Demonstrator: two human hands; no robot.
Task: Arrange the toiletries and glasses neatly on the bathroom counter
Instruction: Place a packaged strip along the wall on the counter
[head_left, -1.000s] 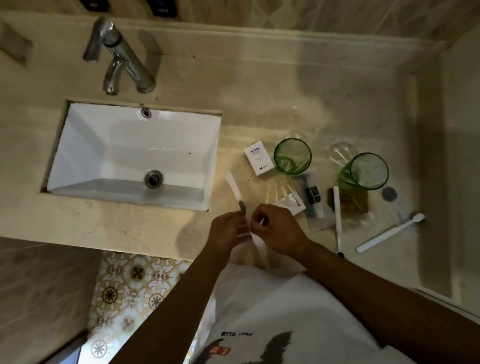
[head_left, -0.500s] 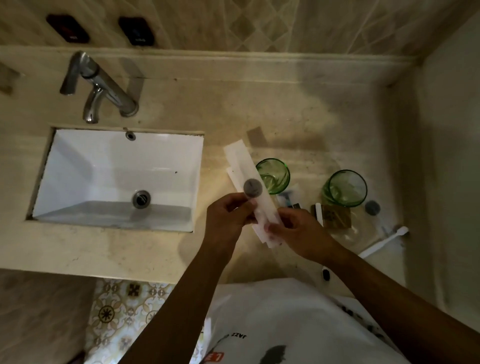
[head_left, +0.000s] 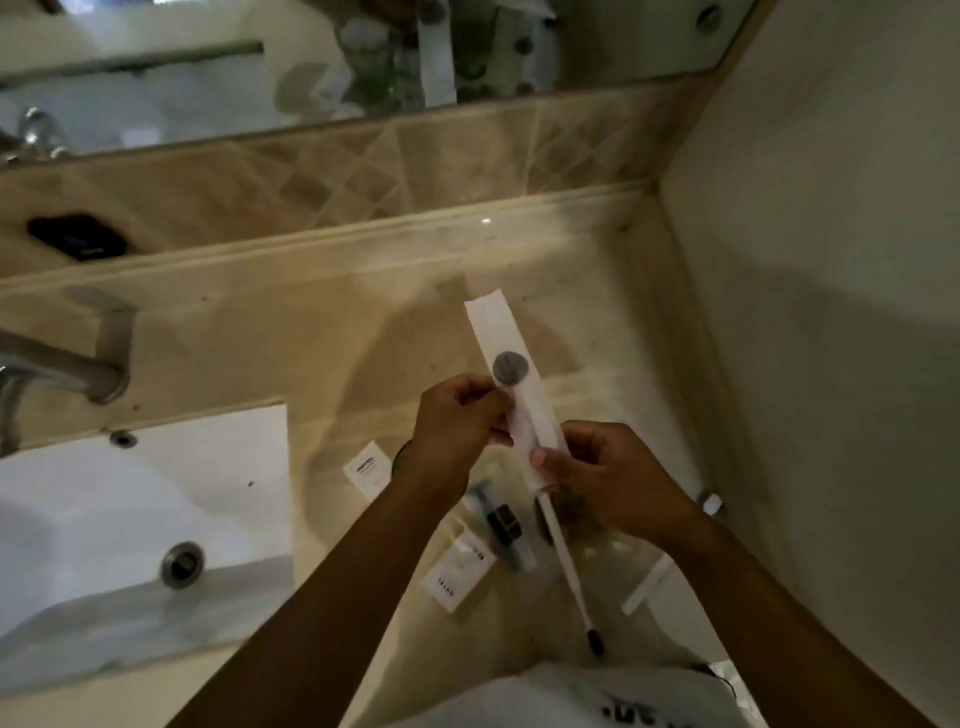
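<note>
Beige marble counter (head_left: 311, 322) runs to the right wall; above it both hands, left hand (head_left: 457, 431) and right hand (head_left: 608, 478), pinch a long white packet (head_left: 511, 384) with a grey round seal, tilted far-left; white boxes (head_left: 457, 571) and a white toothbrush (head_left: 569, 566) lie beneath, sink (head_left: 104, 519) left.

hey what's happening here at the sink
A person is standing at a bathroom counter, holding a long white paper sleeve up in both hands. The left hand pinches its middle, and the right hand grips its lower end. Small boxes and a white toothbrush lie on the counter beside the sink.
</note>
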